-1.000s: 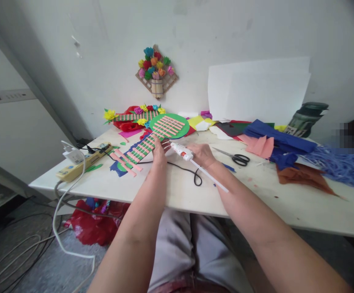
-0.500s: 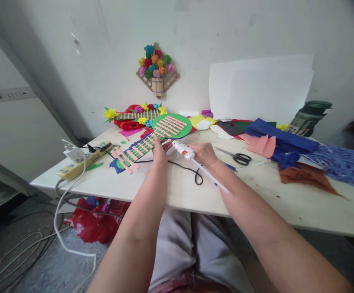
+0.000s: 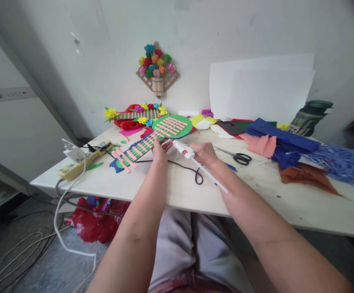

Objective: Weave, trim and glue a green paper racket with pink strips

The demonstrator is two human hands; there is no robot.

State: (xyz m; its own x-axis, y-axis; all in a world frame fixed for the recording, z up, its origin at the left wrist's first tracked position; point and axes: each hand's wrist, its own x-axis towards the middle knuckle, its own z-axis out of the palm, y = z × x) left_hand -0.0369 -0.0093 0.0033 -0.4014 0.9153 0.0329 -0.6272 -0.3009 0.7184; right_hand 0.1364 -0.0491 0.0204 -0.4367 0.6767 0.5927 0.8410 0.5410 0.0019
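Observation:
My left hand [image 3: 159,151] grips a guitar-shaped paper craft [image 3: 181,131] by the lower edge of its neck, near the round end. The craft is green with a blue backing and has pink strips woven across it in a lattice. My right hand [image 3: 205,154] is closed around a white hot glue gun [image 3: 183,149], its nozzle pointing left towards my left hand's fingers and the craft's edge. A long white glue stick [image 3: 212,177] juts from the gun's back end over my right forearm. Whether the nozzle touches the craft I cannot tell.
Scissors [image 3: 240,158] lie right of my right hand. Beyond are blue crepe paper [image 3: 280,134], shredded blue paper [image 3: 344,165] and a dark green bottle [image 3: 308,118]. A flowered craft [image 3: 137,115] lies behind. A power strip [image 3: 82,162] sits left; a black cord [image 3: 183,165] crosses the table.
The craft has shifted very slightly to the right and up in my left hand. My right hand and the glue gun stay nearly still.

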